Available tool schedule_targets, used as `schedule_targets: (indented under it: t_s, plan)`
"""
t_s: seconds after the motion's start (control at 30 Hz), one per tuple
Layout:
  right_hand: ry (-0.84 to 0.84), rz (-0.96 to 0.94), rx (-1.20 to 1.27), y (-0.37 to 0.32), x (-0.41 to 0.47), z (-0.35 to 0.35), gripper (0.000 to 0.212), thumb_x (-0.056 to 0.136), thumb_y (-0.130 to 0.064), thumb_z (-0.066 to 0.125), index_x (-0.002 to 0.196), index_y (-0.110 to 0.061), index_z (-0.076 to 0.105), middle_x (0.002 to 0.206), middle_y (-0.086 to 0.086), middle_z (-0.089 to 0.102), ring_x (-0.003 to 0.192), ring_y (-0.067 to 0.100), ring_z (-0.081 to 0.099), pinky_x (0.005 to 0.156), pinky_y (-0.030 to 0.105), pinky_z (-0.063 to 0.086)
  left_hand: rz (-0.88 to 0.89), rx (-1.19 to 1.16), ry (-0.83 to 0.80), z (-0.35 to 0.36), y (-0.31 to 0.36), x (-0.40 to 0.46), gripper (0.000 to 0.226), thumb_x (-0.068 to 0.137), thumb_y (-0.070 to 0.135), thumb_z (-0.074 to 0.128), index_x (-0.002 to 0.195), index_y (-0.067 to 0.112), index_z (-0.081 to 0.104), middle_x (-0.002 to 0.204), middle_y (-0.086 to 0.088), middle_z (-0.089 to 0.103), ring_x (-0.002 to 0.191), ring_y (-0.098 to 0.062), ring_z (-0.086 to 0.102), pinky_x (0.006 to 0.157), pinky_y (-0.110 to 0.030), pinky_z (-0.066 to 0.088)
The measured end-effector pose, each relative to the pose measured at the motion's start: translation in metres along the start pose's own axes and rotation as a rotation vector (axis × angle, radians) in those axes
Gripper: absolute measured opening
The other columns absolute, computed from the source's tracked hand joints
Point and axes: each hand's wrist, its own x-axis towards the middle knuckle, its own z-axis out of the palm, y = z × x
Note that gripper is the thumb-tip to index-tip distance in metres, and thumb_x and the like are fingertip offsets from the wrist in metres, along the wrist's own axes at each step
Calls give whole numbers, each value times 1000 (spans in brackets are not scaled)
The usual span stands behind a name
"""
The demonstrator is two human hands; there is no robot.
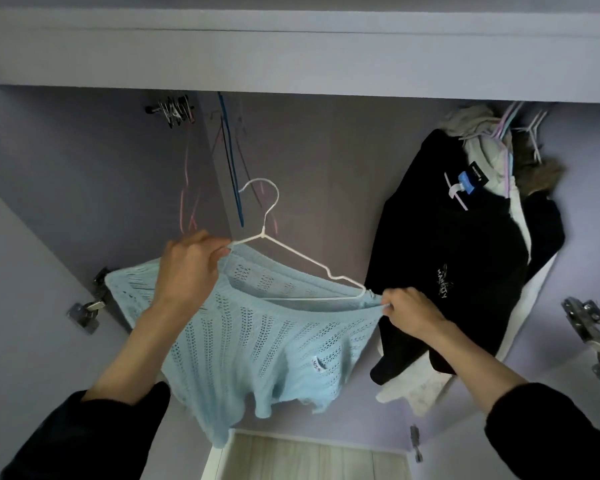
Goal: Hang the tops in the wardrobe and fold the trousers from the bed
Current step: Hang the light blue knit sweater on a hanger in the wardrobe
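Two hands are working on one light blue knitted top [257,341] in front of the open wardrobe [326,133], and both arms are wearing dark sleeves. Far left, one metal door hinge [87,310] is showing on the wardrobe wall, and a bunch of bare hangers [174,110], too tangled to count, is hanging high up beside a few thin coloured ones. The left hand [191,268] is gripping the top's neckline together with the left end of one white wire hanger [291,258], fingers curled round both. That hanger is sitting partly inside the neck opening, its hook pointing upward and not touching any rail. The right hand [409,310] is pinching the top's other shoulder edge just beside the hanger's right end. Further right, one black top [458,265] with small white lettering is hanging among several pale garments. Two more hinges [582,317] are showing at the far right.
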Motion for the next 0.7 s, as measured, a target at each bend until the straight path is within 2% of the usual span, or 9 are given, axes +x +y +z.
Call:
schedule_targets:
  t_s: [0.1,0.17,0.3,0.43,0.5,0.57,0.6,0.67,0.7]
  plan:
    - [54,-78,169,-2,3,-17,12,94,-14,50,89,-8,60,93,9,62,90,24,60,72,32,47,26,33,-33,5,1,-1,14,82,-6,65,92,-1,73,81,-18,68,68,-35,65,74,-48,52]
    - [92,-154,217,-10,4,-27,13,92,-13,53,79,-14,56,86,4,60,84,20,60,68,29,45,28,23,-43,9,4,-1,14,81,-5,66,92,-1,73,81,-18,68,69,-35,65,75,-48,52]
    - [196,-260,248,-28,7,-46,9,87,-13,56,79,-11,61,78,-3,58,75,16,56,67,25,42,12,-9,-55,15,10,0,15,84,-2,64,95,0,73,82,-17,68,71,-34,64,75,-43,50]
    - [379,-334,403,-48,-1,-64,7,81,-14,65,75,-15,62,56,-20,45,51,-5,44,56,17,34,45,38,-60,20,19,-1,13,84,-1,64,92,3,74,79,-14,67,65,-34,61,73,-37,43]
    - [479,-368,464,-59,-9,-74,13,78,-15,68,71,-22,59,56,-20,48,51,-6,46,54,15,35,39,43,-65,23,22,-1,13,86,0,63,93,2,74,80,-15,67,67,-35,62,74,-36,43]
    - [463,-410,479,-66,-15,-80,16,77,-19,69,70,-28,57,61,-17,53,58,-1,51,60,22,44,5,-30,-12,24,22,0,13,86,0,62,94,0,73,83,-16,68,68,-34,63,73,-36,49]
    - [387,-420,469,-68,-17,-81,13,79,-23,68,71,-28,59,66,-15,58,63,4,56,66,26,48,-32,-93,24,22,24,1,14,86,0,62,96,0,72,85,-15,69,69,-31,63,74,-30,49]
    - [234,-421,469,-67,-19,-78,7,83,-28,66,77,-25,68,74,-13,66,73,7,62,75,29,51,-113,-229,93,19,25,1,16,87,3,61,100,0,71,90,-11,69,73,-20,60,74,-5,40]
    - [237,-408,506,-65,-20,-77,9,84,-28,65,80,-23,71,73,-14,67,73,6,64,76,29,52,-138,-282,116,18,27,1,17,87,3,61,102,0,70,92,-9,68,75,-15,59,73,3,35]
